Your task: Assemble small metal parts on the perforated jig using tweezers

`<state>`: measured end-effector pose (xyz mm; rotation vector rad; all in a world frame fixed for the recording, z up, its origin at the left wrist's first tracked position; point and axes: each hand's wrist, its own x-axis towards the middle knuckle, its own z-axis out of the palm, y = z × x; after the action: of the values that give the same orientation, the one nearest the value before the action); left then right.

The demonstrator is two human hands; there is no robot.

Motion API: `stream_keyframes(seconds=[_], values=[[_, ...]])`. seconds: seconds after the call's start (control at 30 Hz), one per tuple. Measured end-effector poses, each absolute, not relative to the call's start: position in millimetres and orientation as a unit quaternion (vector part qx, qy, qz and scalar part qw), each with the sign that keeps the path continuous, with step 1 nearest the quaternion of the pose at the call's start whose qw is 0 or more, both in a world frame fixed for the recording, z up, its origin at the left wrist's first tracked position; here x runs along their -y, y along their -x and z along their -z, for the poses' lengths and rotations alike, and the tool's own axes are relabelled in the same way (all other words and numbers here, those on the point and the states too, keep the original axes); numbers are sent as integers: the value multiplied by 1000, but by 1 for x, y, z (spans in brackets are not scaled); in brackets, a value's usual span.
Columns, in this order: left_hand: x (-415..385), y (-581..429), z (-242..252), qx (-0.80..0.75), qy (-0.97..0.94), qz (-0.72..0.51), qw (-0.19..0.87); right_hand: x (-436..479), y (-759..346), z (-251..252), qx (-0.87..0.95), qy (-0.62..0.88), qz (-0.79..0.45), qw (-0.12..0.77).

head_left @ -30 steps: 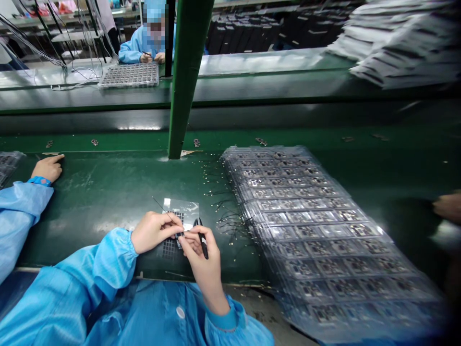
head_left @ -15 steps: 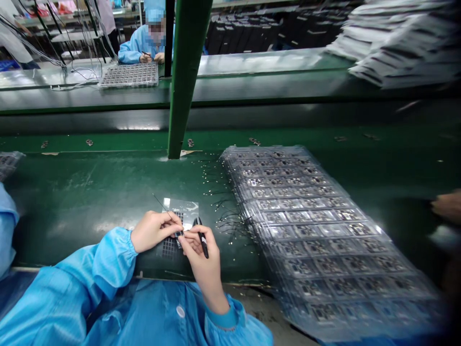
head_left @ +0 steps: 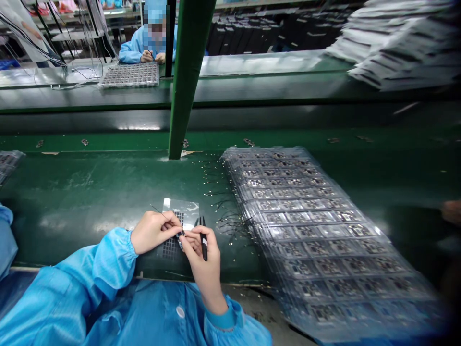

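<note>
My left hand (head_left: 154, 232) is closed in a pinch on a small dark circuit board (head_left: 180, 235) held above the table. A thin black wire (head_left: 157, 209) sticks out behind its fingers. Meeting it from the right, my right hand (head_left: 204, 247) touches the board's other edge with thumb and fingertip. That hand also keeps a pair of black tweezers (head_left: 204, 244) between its fingers, points up. Beneath both hands lies a clear sheet (head_left: 189, 207) with rows of small black squares. Fingers cover much of the board, so its details are hidden.
Right of my hands stands a stack of clear trays (head_left: 298, 204) filled with circuit boards. Loose black wires (head_left: 230, 221) lie along its left side. A green post (head_left: 185, 81) rises ahead, beside a belt (head_left: 137, 141) carrying small parts. A co-worker (head_left: 144, 41) sits opposite.
The tweezers have turned more upright in my right hand. Small parts on the belt have shifted left. My hands stay almost in place around the board.
</note>
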<state>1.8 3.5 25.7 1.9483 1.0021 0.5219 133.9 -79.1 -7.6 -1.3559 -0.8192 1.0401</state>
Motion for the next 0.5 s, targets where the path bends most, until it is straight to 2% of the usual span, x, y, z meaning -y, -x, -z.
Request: stream_keyframes(seconds=[0.27,0.5], values=[[-3,-1,-27,-364,-817,-210,395,80,-135,7,377,579,-415,592],[0,-4,-24,-407,-795,-183,411,80,-133,7,388,581,-395,597]])
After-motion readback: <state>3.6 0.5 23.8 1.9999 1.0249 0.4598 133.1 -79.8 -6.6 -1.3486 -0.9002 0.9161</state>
